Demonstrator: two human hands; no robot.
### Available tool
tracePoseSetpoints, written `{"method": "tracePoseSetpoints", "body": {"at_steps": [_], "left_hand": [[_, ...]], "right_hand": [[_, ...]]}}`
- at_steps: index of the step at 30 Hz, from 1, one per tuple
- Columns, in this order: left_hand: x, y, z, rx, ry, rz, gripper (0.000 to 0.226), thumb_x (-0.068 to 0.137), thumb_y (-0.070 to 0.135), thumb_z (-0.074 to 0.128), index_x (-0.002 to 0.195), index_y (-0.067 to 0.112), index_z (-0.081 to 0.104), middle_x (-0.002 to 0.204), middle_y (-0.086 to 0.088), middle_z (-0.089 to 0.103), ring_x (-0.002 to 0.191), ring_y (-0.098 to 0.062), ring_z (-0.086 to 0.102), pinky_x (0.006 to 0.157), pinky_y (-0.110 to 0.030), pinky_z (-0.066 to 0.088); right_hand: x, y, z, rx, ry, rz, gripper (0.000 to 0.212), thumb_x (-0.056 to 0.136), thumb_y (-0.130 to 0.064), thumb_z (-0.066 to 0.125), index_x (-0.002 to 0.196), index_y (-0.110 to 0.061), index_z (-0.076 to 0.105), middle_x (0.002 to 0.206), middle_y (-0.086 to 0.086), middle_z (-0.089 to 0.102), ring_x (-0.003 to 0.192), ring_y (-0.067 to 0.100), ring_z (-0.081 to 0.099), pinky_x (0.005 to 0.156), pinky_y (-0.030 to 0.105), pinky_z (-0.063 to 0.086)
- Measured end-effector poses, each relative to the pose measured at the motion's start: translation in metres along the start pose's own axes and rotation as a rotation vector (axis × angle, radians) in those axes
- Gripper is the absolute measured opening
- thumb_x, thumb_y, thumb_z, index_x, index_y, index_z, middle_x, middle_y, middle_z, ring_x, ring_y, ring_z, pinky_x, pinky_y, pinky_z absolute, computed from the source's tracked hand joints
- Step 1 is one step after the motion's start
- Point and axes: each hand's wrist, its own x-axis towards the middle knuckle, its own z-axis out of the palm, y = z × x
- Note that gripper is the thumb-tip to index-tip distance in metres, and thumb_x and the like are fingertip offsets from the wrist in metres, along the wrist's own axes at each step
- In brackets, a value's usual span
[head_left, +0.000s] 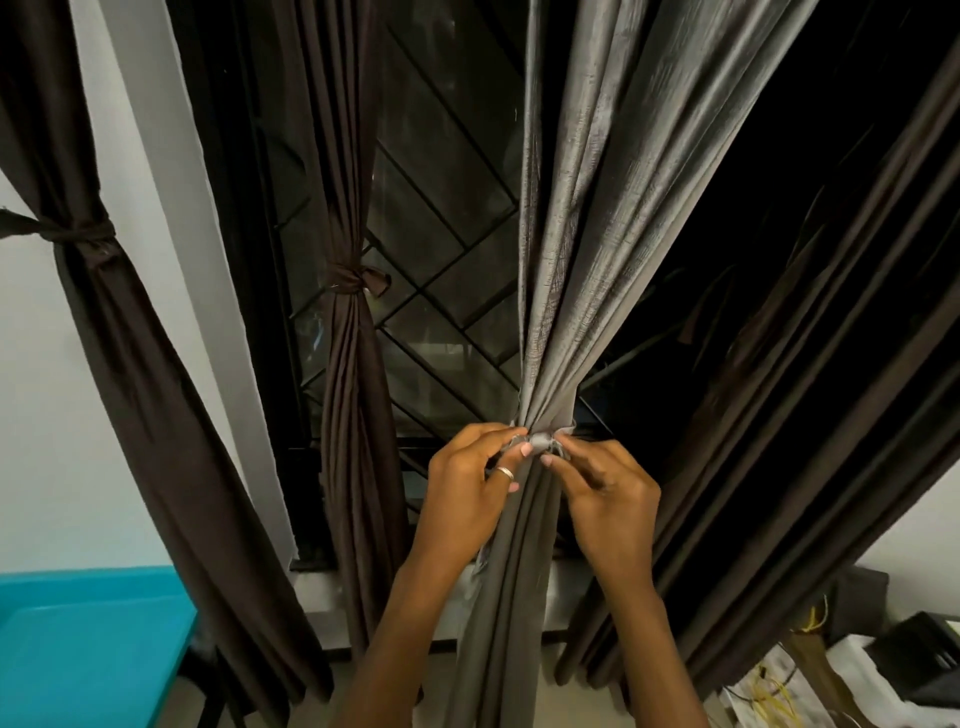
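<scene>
A long grey, slightly shiny fabric curtain (582, 249) hung gathered at the middle of a dark barred window (441, 218). A small grey knot of tie fabric (540, 442) cinched it at the gathering point. The left hand (467, 488) pinched the tie at the knot's left side; the right hand (605, 499) pinched it on the right. Two dark brown curtains (348, 364) hung tied to the left. A turquoise worktop (88, 649) sat at the lower left.

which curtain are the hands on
The grey curtain in the middle: left hand and right hand pinch its gathered folds. The two brown curtains left of it are tied and untouched.
</scene>
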Motion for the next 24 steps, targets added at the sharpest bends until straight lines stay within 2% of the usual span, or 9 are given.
{"method": "tracePoseSetpoints", "body": {"at_steps": [2,5,7,15,24], "left_hand": [[-0.001,0.001,0.003,-0.036,0.026,0.0,0.024,0.096,0.017,0.066,0.118,0.014,0.074,0.115,0.003,0.065,0.1,-0.005,0.068,0.066,-0.021,0.061],[-0.001,0.0,0.007,-0.055,0.054,0.008,0.021,0.094,0.013,0.068,0.114,0.011,0.075,0.114,0.002,0.066,0.1,-0.005,0.068,0.067,-0.02,0.061],[-0.001,0.0,0.009,-0.037,0.073,0.029,0.021,0.094,0.012,0.069,0.113,0.009,0.076,0.112,0.002,0.067,0.1,-0.004,0.068,0.068,-0.021,0.061],[0.005,-0.008,0.002,-0.035,0.115,0.008,0.018,0.091,0.006,0.071,0.107,0.01,0.078,0.106,0.005,0.07,0.094,-0.006,0.07,0.072,-0.023,0.062],[0.007,-0.022,-0.007,0.063,0.159,0.041,0.018,0.09,0.011,0.074,0.108,0.013,0.079,0.105,0.008,0.072,0.098,-0.009,0.07,0.079,-0.038,0.062]], "right_hand": [[0.001,0.003,-0.004,0.15,-0.012,0.157,0.025,0.082,-0.003,0.081,0.106,-0.01,0.079,0.097,-0.004,0.075,0.094,0.007,0.073,0.088,0.029,0.06],[0.0,0.007,-0.009,0.386,-0.024,0.415,0.02,0.085,-0.001,0.076,0.103,-0.01,0.079,0.102,0.002,0.076,0.1,0.017,0.074,0.092,0.042,0.06],[0.0,0.009,-0.01,0.419,-0.034,0.45,0.019,0.087,-0.001,0.075,0.102,-0.011,0.079,0.104,0.005,0.077,0.101,0.02,0.074,0.092,0.046,0.06],[0.007,0.016,-0.018,0.449,0.019,0.536,0.015,0.09,0.0,0.071,0.097,-0.012,0.076,0.095,0.004,0.078,0.093,0.021,0.075,0.089,0.044,0.062],[0.009,0.017,-0.013,0.413,0.046,0.551,0.014,0.092,-0.002,0.071,0.099,-0.012,0.076,0.095,0.002,0.077,0.092,0.018,0.075,0.088,0.039,0.062]]}}
